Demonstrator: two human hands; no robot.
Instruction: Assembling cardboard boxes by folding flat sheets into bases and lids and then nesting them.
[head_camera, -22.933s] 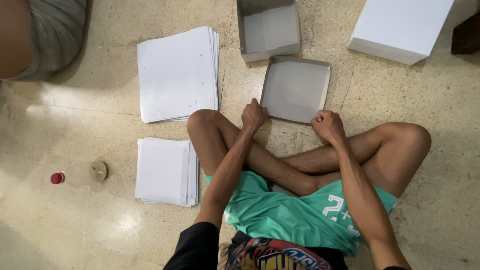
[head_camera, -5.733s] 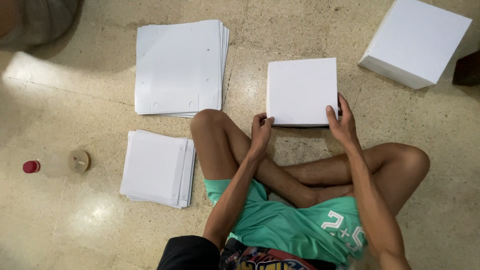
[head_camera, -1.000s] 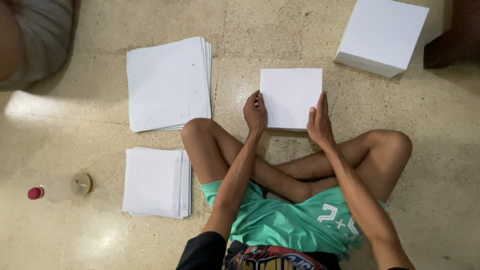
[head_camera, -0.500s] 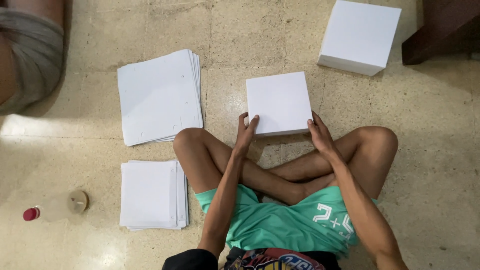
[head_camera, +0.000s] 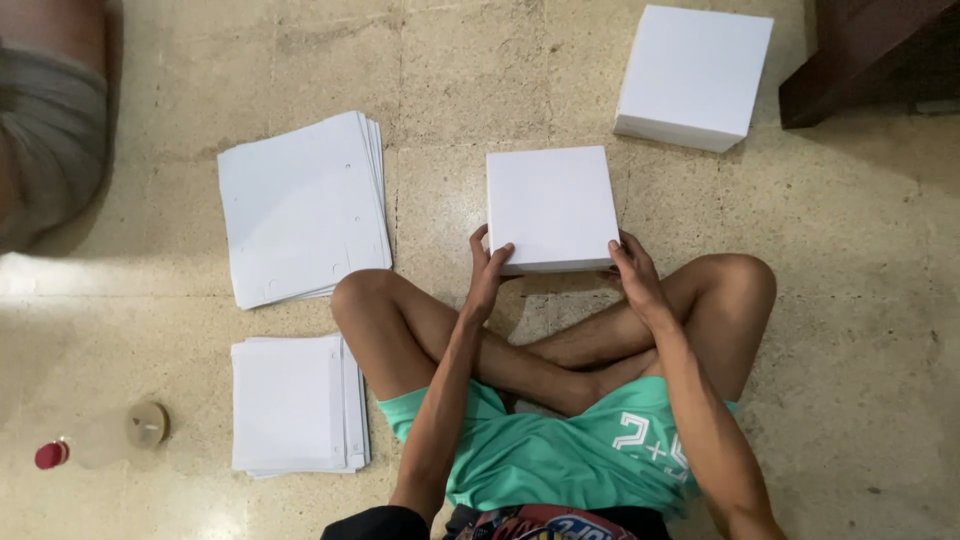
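I hold the closed square white cardboard box (head_camera: 552, 208) by its near edge, my left hand (head_camera: 488, 270) clasped on the near-left corner and my right hand (head_camera: 634, 272) on the near-right corner, fingers curled over the sides. It sits on the speckled stone floor (head_camera: 860, 300) just ahead of my crossed legs (head_camera: 560, 350), lid on, all four edges square.

A few seconds back the box lay in the same spot with my hands at its sides; over the last second I have shifted both hands down toward the near corners, and my view has swung a little so the box now sits more central. The lid and tray I had apart much earlier are now one closed piece, so I judge this box assembled and seated.

To my left lies the larger stack of flat white card sheets (head_camera: 303, 205), and nearer me the smaller stack of white card sheets (head_camera: 295, 403). Another finished white box (head_camera: 693, 75) stands well apart, ahead and to the right. A clear plastic bottle with a red cap (head_camera: 95, 440) lies at the far left.
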